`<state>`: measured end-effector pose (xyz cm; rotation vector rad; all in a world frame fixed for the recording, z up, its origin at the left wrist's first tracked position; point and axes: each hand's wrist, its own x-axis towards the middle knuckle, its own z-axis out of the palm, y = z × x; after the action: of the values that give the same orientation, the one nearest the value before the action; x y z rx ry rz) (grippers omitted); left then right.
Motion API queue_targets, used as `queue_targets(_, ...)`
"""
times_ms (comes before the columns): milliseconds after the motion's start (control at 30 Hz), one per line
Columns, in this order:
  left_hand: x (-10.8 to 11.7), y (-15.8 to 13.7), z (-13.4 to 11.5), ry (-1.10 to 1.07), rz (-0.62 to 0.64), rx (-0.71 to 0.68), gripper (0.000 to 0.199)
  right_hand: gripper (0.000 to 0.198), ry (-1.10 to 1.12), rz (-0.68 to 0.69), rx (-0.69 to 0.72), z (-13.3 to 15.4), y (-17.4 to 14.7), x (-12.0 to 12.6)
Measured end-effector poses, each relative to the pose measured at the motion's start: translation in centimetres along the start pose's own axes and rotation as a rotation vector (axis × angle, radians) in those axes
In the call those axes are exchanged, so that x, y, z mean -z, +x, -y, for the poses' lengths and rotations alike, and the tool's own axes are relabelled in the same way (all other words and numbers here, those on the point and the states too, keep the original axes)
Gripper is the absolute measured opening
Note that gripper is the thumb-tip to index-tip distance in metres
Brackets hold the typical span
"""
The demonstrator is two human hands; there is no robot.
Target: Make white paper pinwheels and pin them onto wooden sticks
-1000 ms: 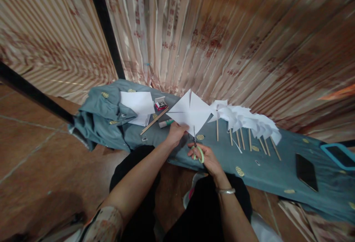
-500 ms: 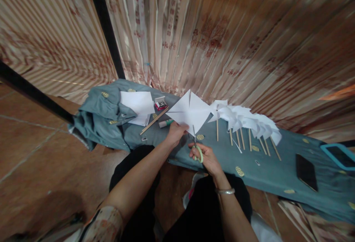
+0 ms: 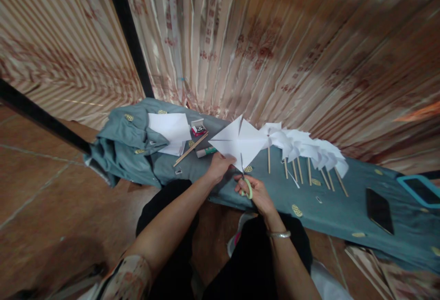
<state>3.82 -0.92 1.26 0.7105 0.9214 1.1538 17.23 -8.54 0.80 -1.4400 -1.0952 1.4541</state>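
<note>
A square sheet of white paper [image 3: 237, 140] is pinched at its near left edge by my left hand [image 3: 220, 166]. Slits run inward from its far and left corners. My right hand [image 3: 256, 192] has its fingers in the light green handles of a pair of scissors [image 3: 248, 189]. The blades lie at the paper's near corner, over the sheet. To the right, a row of white paper pinwheels [image 3: 295, 143] on wooden sticks overlaps on the cloth; the sheet's right corner reaches the nearest one.
On the blue-grey cloth [image 3: 338, 213] lie a stack of white paper [image 3: 170, 125], a small red and white box of metal bits [image 3: 198, 128], wooden sticks [image 3: 190, 149] and a glue stick [image 3: 206, 152]. A dark phone [image 3: 379, 210] and a blue-framed device [image 3: 421, 190] lie right. A striped curtain [image 3: 220, 38] hangs behind.
The paper has turned and shifted slightly right and toward me, its right corner now meeting the nearest pinwheel. The scissors stay at its near corner, blades farther over the sheet.
</note>
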Motion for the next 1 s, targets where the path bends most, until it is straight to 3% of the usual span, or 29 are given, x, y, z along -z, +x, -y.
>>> queue_targets(667, 0.15, 0.09, 0.11, -0.03, -0.027, 0.023, 0.016, 0.052, 0.025, -0.046, -0.037, 0.03, -0.05, -0.41)
queue_targets(1000, 0.12, -0.51, 0.32, -0.032, 0.047, 0.041, 0.015, 0.056, 0.002, -0.07, 0.013, 0.24, 0.04, -0.39)
